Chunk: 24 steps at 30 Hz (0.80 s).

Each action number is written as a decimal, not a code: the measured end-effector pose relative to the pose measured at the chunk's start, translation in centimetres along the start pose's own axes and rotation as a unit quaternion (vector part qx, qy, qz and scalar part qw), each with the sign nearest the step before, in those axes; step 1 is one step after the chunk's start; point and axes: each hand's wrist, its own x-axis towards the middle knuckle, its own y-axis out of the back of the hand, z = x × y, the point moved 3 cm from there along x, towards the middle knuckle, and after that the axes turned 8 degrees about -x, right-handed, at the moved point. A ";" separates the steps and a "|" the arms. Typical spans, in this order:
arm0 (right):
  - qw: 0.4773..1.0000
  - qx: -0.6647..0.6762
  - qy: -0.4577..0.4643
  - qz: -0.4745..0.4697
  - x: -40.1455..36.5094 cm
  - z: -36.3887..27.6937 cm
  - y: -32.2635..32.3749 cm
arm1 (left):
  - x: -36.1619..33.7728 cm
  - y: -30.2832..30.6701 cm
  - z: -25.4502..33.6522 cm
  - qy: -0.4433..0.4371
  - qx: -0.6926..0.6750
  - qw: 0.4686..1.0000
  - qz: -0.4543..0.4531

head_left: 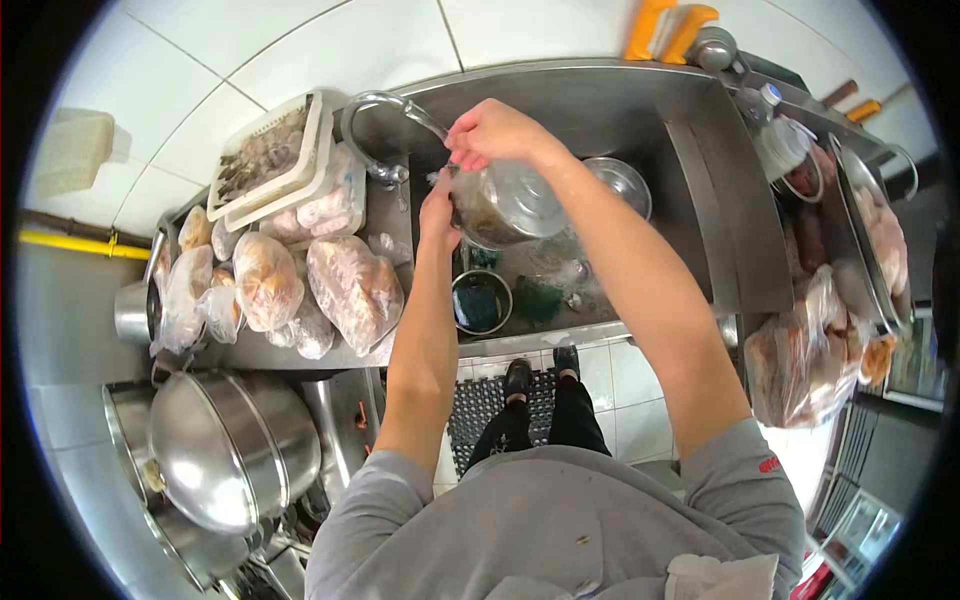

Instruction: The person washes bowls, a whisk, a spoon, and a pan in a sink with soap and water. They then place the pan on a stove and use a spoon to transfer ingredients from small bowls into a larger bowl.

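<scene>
Over the sink [690,190], a round shiny steel container [525,200] is tilted on its side near the faucet [372,100]. My left hand [440,215] grips its left edge, thumb side up. My right hand [495,133] is closed just above that edge, beside the spout tip; its curled fingers hide what they hold, if anything. Below the container, a small saucepan [482,303] with dark green contents stands in the sink. A green scouring pad [537,300] lies to its right, and a round steel bowl [620,185] sits behind my right forearm.
Left of the sink are bagged meat [355,290] and white plastic trays [265,160] of food. Large steel bowls [225,450] stand lower left. On the right are a wide metal pan [870,220], a plastic bottle [760,100] and more bagged food [805,360]. A black mat [480,410] covers the floor.
</scene>
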 end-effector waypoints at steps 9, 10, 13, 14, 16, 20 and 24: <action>0.993 -0.005 -0.008 0.119 -8.0 1.8 -0.4 | -0.1 -0.6 0.6 -0.016 0.115 0.993 -0.002; 0.991 0.015 -0.014 0.134 -9.6 2.7 -0.1 | 0.0 -0.9 1.0 -0.058 0.188 0.980 0.021; 0.979 0.026 -0.061 0.190 -15.3 6.1 0.5 | 1.6 -0.5 1.7 -0.107 0.266 0.957 0.041; 0.971 0.040 -0.069 0.226 -17.4 7.4 0.6 | 2.8 0.1 1.8 -0.105 0.274 0.955 0.047; 0.952 0.051 -0.094 0.287 -21.8 10.7 0.2 | 2.5 -0.4 2.2 -0.093 0.287 0.953 0.032; 0.907 0.044 -0.118 0.402 -30.5 15.7 -2.1 | -0.6 -5.0 0.4 -0.156 0.527 0.821 -0.152; 0.841 0.126 -0.102 0.516 -39.4 18.7 -6.2 | -4.4 -5.4 -6.1 -0.274 0.767 0.518 -0.260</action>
